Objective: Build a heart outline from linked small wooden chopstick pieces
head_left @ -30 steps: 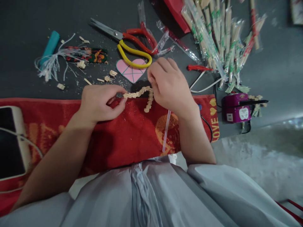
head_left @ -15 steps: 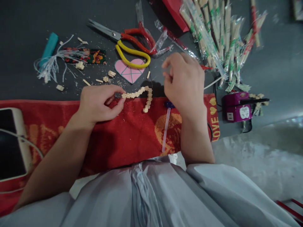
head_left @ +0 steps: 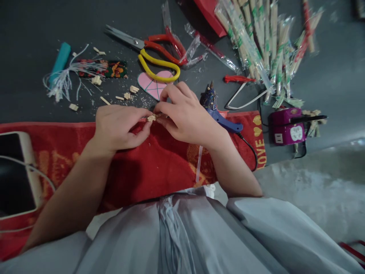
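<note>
Smooth dark worktop (head_left: 34, 34) runs under the plush red towel (head_left: 168, 167). Over the towel's far edge: left hand (head_left: 122, 125) pinches the wooden strip (head_left: 151, 118), right hand (head_left: 188, 118) pinches it close by, hiding part of it. Hard blue glue gun (head_left: 221, 118) lies across that same edge, toward the towel's right end; a bump could shift it, and the nozzle (head_left: 211, 85) may be hot. Strip: visible bit pale, knobbly; uneven pull between the hands could crack it.

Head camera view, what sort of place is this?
Probably a small handicraft workspace, though whether home or workshop I can't tell: there's a glue gun, scissors and plastic-wrapped wooden sticks.
</note>
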Motion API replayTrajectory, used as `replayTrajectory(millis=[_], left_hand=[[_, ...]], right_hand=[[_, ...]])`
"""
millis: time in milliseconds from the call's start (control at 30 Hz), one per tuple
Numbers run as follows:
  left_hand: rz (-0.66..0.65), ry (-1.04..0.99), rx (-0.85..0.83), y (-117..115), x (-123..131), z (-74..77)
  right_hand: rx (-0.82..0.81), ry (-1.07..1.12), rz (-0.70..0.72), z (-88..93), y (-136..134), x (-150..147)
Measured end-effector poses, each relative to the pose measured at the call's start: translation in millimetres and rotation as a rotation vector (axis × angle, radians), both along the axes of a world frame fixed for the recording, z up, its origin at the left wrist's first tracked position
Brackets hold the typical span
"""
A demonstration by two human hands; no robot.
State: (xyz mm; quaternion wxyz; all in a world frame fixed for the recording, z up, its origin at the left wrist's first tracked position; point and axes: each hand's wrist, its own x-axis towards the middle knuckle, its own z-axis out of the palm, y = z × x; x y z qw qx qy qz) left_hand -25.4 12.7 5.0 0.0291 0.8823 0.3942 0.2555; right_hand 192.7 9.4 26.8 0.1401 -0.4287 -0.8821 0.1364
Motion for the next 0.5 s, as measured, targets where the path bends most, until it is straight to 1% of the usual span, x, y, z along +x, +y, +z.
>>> replayTrajectory(millis=[100, 267, 367, 433, 500], left_hand=[[0.041, 0.019, -0.032, -3, 1, 2.4], [0.100, -0.198, -0.142, -9, -1, 0.5], [0.124, -0.249, -0.224, -12, -3, -1.8], [0.134, -0.288, -0.247, -14, -5, -3.1], [0.118, -0.289, -0.319, -15, -7, -3.6]], right_hand=[[0.008, 0.036, 0.009, 1.9, 1, 3], [-0.027, 0.033, 0.001, 11.9, -2, 6], [-0.013, 0.036, -0.020, 16.9, -6, 5], [0.010, 0.046, -0.034, 20.0, -9, 5], [0.031, 0.050, -0.047, 22.9, -13, 4]])
